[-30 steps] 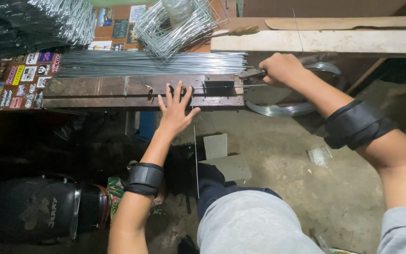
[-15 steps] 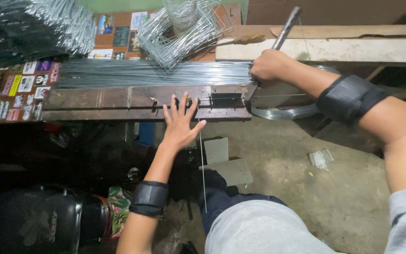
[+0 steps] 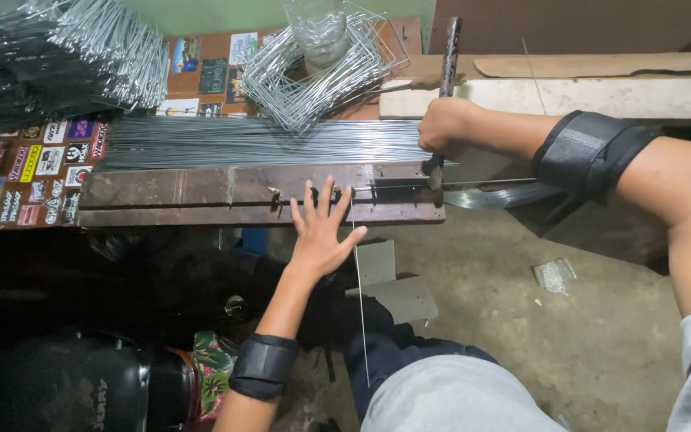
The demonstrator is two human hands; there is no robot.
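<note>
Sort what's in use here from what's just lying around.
In use: right hand gripping dark metal lever; left hand flat on rusty steel bending jig; thin wire hanging down.
Lying about: straight wire bundle, bent wire frames, black helmet.

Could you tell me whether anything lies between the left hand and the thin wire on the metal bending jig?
Nothing visible does. The left hand lies flat with spread fingers on the metal jig, right at the thin wire that hangs down from the jig's edge. The right hand grips the upright lever handle beside it.
</note>
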